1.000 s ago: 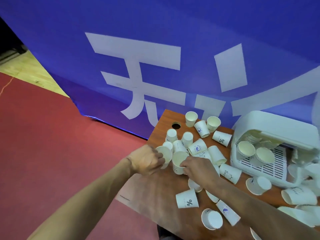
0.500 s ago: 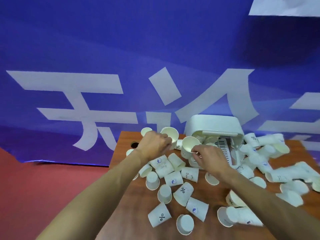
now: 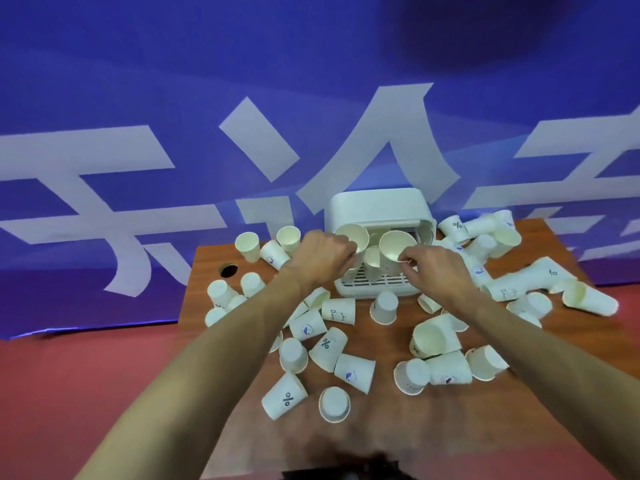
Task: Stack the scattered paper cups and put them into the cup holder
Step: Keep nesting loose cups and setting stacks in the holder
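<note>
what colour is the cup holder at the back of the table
The cup holder is white all over, seen best in the head view.

Cup holder (image 3: 377, 206) stands at the table's (image 3: 450, 427) far edge, paper cups (image 3: 325, 344) scattered before and beside it.

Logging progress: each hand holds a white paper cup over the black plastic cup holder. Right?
Not black: the head view shows a white plastic cup holder. The left hand and right hand each hold a white paper cup over it.
</note>
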A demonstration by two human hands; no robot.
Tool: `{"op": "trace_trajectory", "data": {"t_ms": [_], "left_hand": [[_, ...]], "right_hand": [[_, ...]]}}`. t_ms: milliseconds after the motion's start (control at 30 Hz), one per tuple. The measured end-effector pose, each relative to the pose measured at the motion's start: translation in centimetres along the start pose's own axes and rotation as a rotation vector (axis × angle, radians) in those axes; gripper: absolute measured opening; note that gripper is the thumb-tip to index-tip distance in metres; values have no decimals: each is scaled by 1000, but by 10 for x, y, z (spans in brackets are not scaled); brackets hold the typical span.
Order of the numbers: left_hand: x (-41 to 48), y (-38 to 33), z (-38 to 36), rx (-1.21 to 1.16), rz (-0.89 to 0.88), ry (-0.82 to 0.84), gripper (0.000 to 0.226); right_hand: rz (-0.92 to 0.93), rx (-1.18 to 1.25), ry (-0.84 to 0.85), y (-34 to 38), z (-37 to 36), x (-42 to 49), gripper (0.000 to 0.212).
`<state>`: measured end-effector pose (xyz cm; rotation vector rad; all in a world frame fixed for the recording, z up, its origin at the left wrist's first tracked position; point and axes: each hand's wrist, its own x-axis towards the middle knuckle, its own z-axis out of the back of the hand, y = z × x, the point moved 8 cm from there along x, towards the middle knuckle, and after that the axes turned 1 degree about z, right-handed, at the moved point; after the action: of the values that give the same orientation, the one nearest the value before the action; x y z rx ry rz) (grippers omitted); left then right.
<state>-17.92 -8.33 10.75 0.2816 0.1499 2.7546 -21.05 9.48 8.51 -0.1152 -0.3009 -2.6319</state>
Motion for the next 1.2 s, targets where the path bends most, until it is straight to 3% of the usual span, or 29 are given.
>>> {"op": "trace_trajectory", "data": {"t_ms": [533,800,1200], "left_hand": [[36,-32,-29,30,108,37,33],[44,-8,-51,17,197,3,33],[39,-21,-79,-76,56,-73,31]], "right_hand": [[89,118,73,-54,-39,35,16],[172,147,-73,-54,-58,55,10],[248,151,-157,-56,-80,44,9]]}}
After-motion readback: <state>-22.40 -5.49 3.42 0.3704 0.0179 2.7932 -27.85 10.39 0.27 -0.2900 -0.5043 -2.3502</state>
